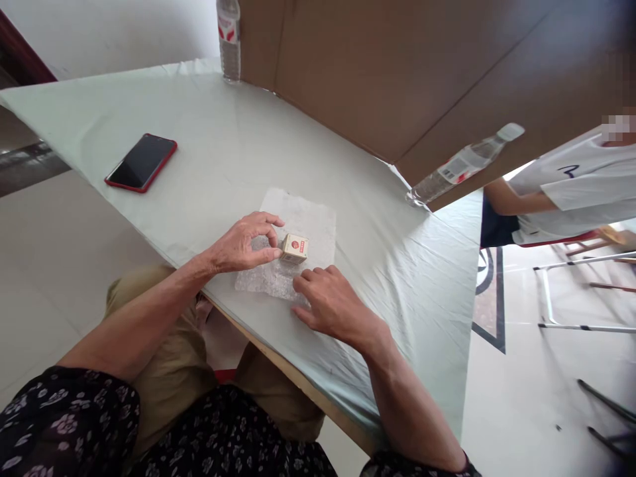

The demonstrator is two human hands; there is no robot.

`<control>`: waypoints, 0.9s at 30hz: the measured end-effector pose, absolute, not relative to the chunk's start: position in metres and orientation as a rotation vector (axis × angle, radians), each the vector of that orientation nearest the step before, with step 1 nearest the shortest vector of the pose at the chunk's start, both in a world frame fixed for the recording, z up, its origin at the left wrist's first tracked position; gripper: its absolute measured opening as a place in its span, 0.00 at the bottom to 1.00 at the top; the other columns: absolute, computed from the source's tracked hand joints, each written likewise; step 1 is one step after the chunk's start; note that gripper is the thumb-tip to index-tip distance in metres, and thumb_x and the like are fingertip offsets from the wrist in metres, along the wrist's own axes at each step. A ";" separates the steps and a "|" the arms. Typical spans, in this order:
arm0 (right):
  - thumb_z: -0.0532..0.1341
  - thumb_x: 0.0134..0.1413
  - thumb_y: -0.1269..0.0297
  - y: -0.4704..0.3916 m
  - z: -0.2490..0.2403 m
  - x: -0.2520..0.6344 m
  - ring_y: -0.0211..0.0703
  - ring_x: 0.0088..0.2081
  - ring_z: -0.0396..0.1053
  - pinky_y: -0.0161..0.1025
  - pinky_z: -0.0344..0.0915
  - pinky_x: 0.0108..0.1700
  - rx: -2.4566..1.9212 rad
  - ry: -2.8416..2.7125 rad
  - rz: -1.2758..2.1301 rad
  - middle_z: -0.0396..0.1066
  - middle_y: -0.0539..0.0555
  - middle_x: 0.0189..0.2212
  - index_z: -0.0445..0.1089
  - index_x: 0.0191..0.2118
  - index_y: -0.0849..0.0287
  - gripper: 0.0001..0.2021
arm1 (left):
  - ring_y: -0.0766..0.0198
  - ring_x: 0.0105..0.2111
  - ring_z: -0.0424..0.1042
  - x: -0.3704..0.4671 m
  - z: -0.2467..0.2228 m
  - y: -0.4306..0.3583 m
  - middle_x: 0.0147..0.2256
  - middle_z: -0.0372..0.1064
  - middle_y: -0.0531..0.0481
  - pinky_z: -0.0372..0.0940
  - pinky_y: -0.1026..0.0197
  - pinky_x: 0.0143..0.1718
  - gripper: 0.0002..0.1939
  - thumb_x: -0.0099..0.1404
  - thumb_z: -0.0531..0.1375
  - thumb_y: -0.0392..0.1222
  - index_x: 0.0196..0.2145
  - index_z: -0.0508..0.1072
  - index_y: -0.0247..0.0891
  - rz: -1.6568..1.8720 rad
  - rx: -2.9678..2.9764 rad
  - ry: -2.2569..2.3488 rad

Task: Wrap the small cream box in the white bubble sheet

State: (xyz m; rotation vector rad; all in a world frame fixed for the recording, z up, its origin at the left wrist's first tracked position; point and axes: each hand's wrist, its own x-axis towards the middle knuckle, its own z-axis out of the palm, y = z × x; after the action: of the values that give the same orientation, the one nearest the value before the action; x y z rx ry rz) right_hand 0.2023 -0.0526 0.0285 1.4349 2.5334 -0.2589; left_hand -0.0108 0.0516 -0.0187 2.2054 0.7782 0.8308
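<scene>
A small cream-coloured box (295, 248) with red print rests on a sheet of bubble wrap (318, 225) spread on the table. My left hand (248, 242) is at the box's left side, thumb and fingers apart in a loose curve; its thumb tip is at the box's edge, and whether it touches I cannot tell. Just in front of the box, on its near right side, my right hand (330, 301) rests over the bubble wrap with fingers bent. Nothing shows in its fingers.
A phone (142, 163) in a red case lies at the left. Brown cardboard panels (348, 73) stand along the back. One plastic bottle (229, 40) stands at their left end, another (462, 169) at the right. Beyond the table's right edge sits a person in white (571, 185).
</scene>
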 end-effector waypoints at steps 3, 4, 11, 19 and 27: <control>0.56 0.59 0.74 -0.052 0.017 0.196 0.51 0.38 0.71 0.45 0.48 0.37 1.428 2.463 -0.140 0.76 0.62 0.35 0.74 0.36 0.63 0.09 | 0.51 0.58 0.70 -0.011 -0.021 0.053 0.53 0.74 0.40 0.63 0.45 0.61 0.08 0.63 0.62 0.46 0.32 0.73 0.39 0.821 2.206 0.769; 0.54 0.59 0.76 -0.050 0.014 0.194 0.51 0.37 0.71 0.45 0.47 0.37 1.422 2.461 -0.122 0.76 0.62 0.34 0.74 0.36 0.63 0.10 | 0.51 0.57 0.71 -0.011 -0.021 0.053 0.53 0.74 0.41 0.63 0.46 0.61 0.08 0.63 0.62 0.46 0.32 0.74 0.39 0.816 2.209 0.757; 0.52 0.63 0.73 -0.047 0.026 0.204 0.49 0.37 0.72 0.45 0.51 0.41 1.529 2.528 -0.154 0.78 0.60 0.35 0.73 0.38 0.63 0.11 | 0.45 0.64 0.62 -0.014 -0.013 0.046 0.60 0.67 0.40 0.54 0.41 0.66 0.16 0.59 0.68 0.54 0.38 0.76 0.40 0.689 2.337 0.571; 0.55 0.58 0.77 -0.053 0.016 0.191 0.53 0.38 0.72 0.46 0.48 0.38 1.425 2.474 -0.131 0.77 0.64 0.36 0.75 0.37 0.64 0.11 | 0.47 0.62 0.64 -0.010 -0.018 0.046 0.60 0.68 0.42 0.56 0.42 0.65 0.07 0.60 0.66 0.45 0.33 0.74 0.40 0.645 2.367 0.619; 0.53 0.60 0.76 -0.047 0.023 0.204 0.47 0.33 0.69 0.45 0.51 0.42 1.692 2.655 0.071 0.76 0.58 0.31 0.72 0.34 0.61 0.11 | 0.43 0.64 0.62 -0.009 -0.017 0.041 0.62 0.66 0.38 0.56 0.41 0.66 0.24 0.53 0.73 0.55 0.43 0.77 0.41 0.691 2.397 0.560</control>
State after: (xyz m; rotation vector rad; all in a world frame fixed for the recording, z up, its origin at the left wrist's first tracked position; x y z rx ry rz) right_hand 0.2042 -0.0473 0.0227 1.6920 2.6553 0.0713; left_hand -0.0089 0.0405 -0.0171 2.3971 0.5603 0.6909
